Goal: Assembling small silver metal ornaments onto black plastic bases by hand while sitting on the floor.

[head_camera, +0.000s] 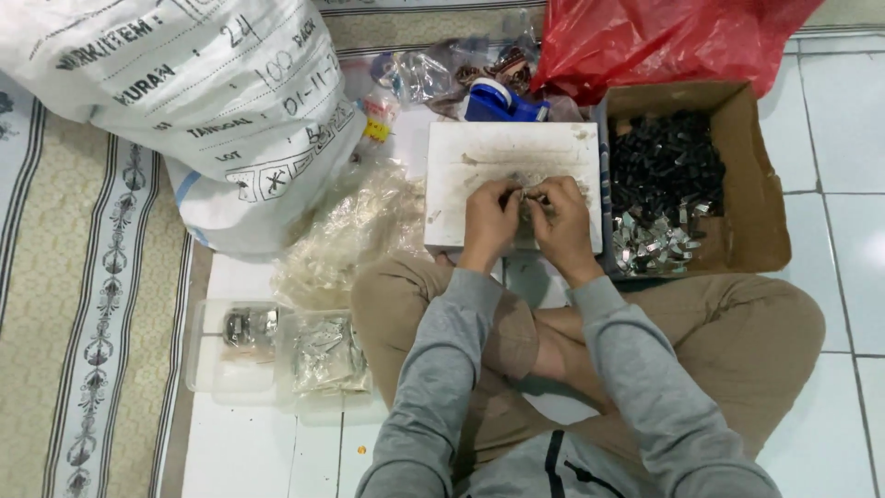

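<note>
Person: sitting cross-legged on a white tiled floor, wearing a grey top and tan trousers, seen from above.
Left hand (489,221): fingers curling in tight, pinching a small metal piece (527,198) against the other hand.
Right hand (562,217): fingertips closing narrowly on the same piece.
Metal piece: sitting between both hands, over the near edge of a worn white board (507,157); too small to tell its shape.
Cardboard box (751,184): lying just right of the board, holding dark and silvery small parts.
Left side: a large white sack (184,101), crumpled clear plastic bags (355,231), clear trays (277,355).
Behind: a red plastic bag (645,37).
</note>
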